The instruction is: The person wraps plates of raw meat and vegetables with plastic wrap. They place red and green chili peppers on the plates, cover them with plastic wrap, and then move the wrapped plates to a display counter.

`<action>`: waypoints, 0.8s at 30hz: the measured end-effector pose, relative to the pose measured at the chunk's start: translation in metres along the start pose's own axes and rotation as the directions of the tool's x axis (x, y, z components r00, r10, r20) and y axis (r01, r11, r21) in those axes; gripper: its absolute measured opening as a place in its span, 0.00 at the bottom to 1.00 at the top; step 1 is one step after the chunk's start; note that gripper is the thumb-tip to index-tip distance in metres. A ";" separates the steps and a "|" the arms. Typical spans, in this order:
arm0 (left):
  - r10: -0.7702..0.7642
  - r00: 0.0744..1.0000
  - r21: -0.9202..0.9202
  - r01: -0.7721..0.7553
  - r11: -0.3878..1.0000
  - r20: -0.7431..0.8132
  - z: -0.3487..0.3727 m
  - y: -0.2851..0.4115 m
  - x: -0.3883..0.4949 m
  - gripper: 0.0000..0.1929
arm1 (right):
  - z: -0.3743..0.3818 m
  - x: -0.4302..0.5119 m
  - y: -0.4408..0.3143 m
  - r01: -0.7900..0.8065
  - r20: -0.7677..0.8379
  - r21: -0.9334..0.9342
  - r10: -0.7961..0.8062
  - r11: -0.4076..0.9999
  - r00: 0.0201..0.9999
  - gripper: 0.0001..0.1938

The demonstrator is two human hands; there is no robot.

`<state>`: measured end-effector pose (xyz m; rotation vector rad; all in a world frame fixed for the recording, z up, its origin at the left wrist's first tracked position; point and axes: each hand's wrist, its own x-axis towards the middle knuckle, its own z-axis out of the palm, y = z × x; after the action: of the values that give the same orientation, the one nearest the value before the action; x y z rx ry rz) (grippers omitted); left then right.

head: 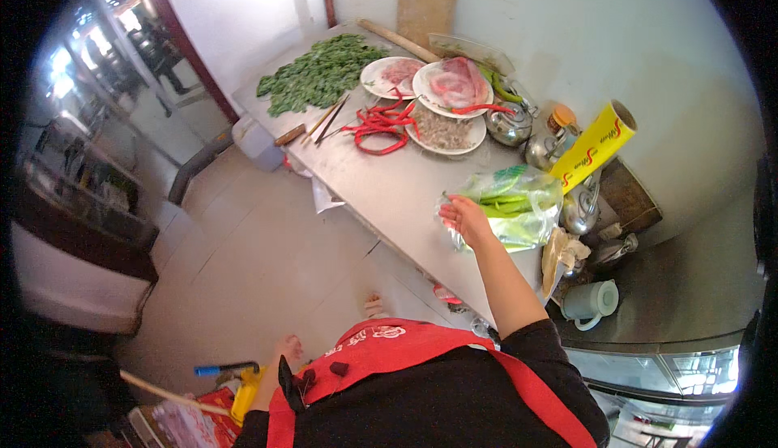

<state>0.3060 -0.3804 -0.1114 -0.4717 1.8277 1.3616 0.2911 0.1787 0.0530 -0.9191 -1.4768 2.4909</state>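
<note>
My right hand [463, 220] is over the left edge of a clear plastic bag of long green peppers [507, 205], its fingers partly curled; whether they grip the plastic is unclear. My left hand [292, 349] hangs low beside the red apron [389, 351], blurred, with nothing visible in it. Farther up the metal table [377, 187] lie red chili peppers [380, 126], beside three white plates of what looks like raw meat [456, 83], [401, 74], [447, 132]. One more red chili [483, 108] rests across a plate's edge.
Leafy greens [328, 68] cover the table's far end, near a wooden rolling pin [398, 41]. Metal kettles [509, 123], a yellow wrap roll [592, 144] and a pale jug [588, 301] line the wall side. A plastic container [258, 144] stands on the floor.
</note>
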 end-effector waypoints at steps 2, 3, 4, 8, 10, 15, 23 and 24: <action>0.039 0.996 0.023 -0.038 0.999 -0.085 -0.007 0.077 0.034 0.13 | -0.003 0.033 -0.021 0.085 -0.059 0.069 -0.081 0.994 0.995 0.16; 0.111 0.986 0.103 -0.098 0.990 -0.126 -0.009 0.114 0.047 0.14 | -0.005 0.048 -0.030 0.125 -0.102 0.096 -0.115 0.987 0.988 0.16; 0.189 0.970 0.181 -0.161 0.970 -0.151 -0.009 0.152 0.059 0.15 | -0.007 0.062 -0.038 0.130 -0.166 0.119 -0.110 0.984 0.980 0.16; 0.362 0.929 0.252 -0.334 0.908 -0.075 0.013 0.279 0.102 0.18 | -0.021 0.125 -0.084 0.156 -0.295 0.164 -0.102 0.974 0.950 0.17; 0.419 0.908 0.292 -0.394 0.871 -0.026 0.035 0.297 0.105 0.18 | -0.028 0.166 -0.103 0.213 -0.359 0.144 -0.149 0.967 0.921 0.17; 0.358 0.932 0.423 -0.346 0.837 0.055 0.066 0.337 0.103 0.18 | -0.033 0.257 -0.140 0.269 -0.485 0.152 -0.165 0.951 0.859 0.18; 0.358 0.930 0.341 -0.366 0.866 0.088 0.099 0.409 0.159 0.17 | -0.061 0.306 -0.145 0.209 -0.569 -0.072 -0.212 0.975 0.795 0.19; 0.389 0.912 0.386 -0.408 0.828 0.130 0.106 0.426 0.170 0.16 | -0.065 0.305 -0.147 0.230 -0.603 -0.282 -0.358 0.932 0.712 0.17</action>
<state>-0.0546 -0.1051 0.0134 0.1753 2.1796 1.1842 0.0480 0.4212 0.0162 -1.2817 -1.4574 1.5695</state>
